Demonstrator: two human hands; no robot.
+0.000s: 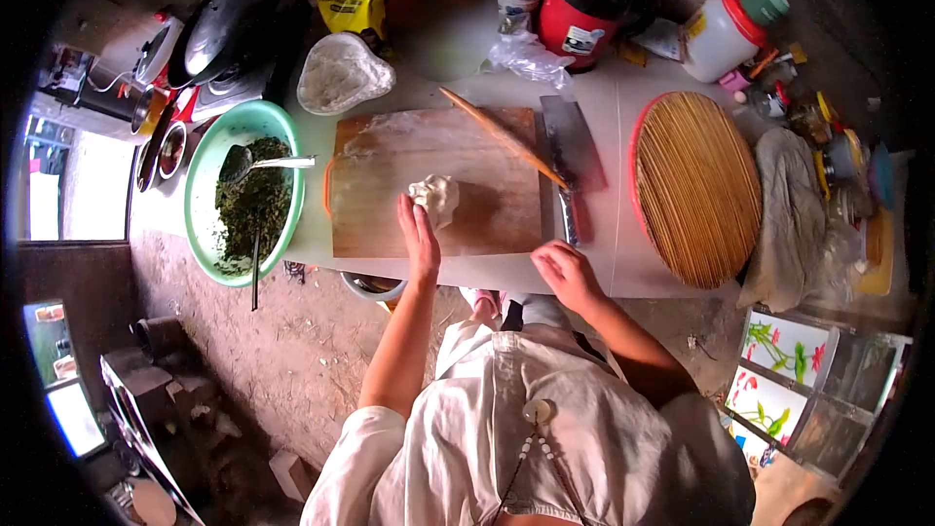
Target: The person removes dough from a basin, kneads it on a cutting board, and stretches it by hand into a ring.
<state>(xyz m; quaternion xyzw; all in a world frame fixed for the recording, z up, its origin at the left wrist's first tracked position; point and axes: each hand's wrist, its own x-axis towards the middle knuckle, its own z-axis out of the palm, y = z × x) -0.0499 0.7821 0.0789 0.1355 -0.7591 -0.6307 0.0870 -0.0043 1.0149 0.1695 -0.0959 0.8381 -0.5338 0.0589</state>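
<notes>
A lump of pale dough (pixel 435 199) sits on the wooden cutting board (pixel 390 156), which has flour dusted over its far left part. My left hand (pixel 421 242) lies against the left and near side of the dough, its fingers stretched out. Off the board's near right corner, my right hand (pixel 568 273) hovers with its fingers curled in and nothing visible in them. A wooden rolling pin (pixel 502 136) rests slantwise across the board's far right part. Just right of the board lies a cleaver (pixel 573 151), its handle toward me.
To the left stands a green basin (pixel 199 245) of chopped greens with a ladle. A bowl of flour (pixel 341 76) is behind the board. On the right are a round slatted tray (pixel 696 190) and a grey cloth (pixel 787 219). A red pot (pixel 584 15) stands at the back.
</notes>
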